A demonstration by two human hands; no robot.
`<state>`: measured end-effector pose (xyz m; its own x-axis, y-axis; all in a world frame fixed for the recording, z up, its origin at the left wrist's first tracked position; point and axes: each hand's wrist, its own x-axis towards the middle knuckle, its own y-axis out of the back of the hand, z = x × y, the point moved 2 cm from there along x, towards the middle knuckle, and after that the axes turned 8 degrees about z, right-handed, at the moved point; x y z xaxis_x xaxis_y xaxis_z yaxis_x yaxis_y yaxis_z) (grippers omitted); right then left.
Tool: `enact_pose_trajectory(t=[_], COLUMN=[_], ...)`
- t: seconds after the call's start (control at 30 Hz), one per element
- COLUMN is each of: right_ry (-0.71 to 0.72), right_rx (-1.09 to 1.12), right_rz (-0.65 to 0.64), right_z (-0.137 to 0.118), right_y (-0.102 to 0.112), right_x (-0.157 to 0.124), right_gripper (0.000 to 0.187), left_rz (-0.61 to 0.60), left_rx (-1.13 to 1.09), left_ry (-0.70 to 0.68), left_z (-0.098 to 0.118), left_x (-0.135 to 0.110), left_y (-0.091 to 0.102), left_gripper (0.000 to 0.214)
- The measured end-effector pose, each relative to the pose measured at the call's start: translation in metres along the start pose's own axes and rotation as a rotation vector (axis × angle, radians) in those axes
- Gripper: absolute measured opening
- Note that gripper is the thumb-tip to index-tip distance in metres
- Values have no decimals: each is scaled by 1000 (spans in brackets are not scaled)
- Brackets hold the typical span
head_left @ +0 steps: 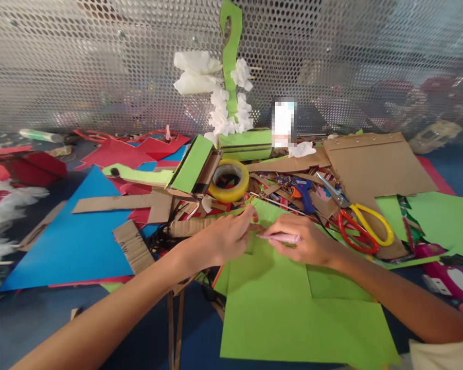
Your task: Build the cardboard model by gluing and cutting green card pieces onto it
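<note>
My right hand (303,239) is closed on a pink pen (283,238), its tip pointing left onto a sheet of green paper (270,318). Opposite it, my left hand (231,234) rests on the upper part of the same sheet. Its visible fingers are apart, and one lies close to the pen tip. A small green piece with a straight edge seems to lie under the left hand, mostly covered. Just beyond both hands sits a roll of yellow tape (229,194). Red and yellow-handled scissors (357,218) lie open to the right of my right hand.
A blue glue gun (303,191) lies among cardboard scraps. A green-covered cardboard box (195,167) stands behind the left hand, near blue paper (77,231). Brown cardboard (381,164) is at the right. A perforated metal panel (119,67) closes off the back, with a green hooked shape (231,56) before it.
</note>
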<state>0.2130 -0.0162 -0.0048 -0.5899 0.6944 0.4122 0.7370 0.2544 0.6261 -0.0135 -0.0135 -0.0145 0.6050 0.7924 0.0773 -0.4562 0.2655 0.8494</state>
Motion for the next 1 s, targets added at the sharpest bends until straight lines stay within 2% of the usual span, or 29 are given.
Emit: enact_pose_trajectory(t=[0.1,0.6,1.0], right_ry=[14,-69,-119], right_rx=[-24,11,4], right_rz=[-17,1,-1], right_z=[3,3,4], right_y=[-1,0,2], right_x=[0,2,1], right_gripper=[13,9,9], left_rz=[-46,-110,-90], left_rx=[-53,-36,-68], left_ry=[71,123,109], left_z=[-2,1,-4], left_x=[1,2,1], left_y=[1,4,1], left_gripper=[37,41,38])
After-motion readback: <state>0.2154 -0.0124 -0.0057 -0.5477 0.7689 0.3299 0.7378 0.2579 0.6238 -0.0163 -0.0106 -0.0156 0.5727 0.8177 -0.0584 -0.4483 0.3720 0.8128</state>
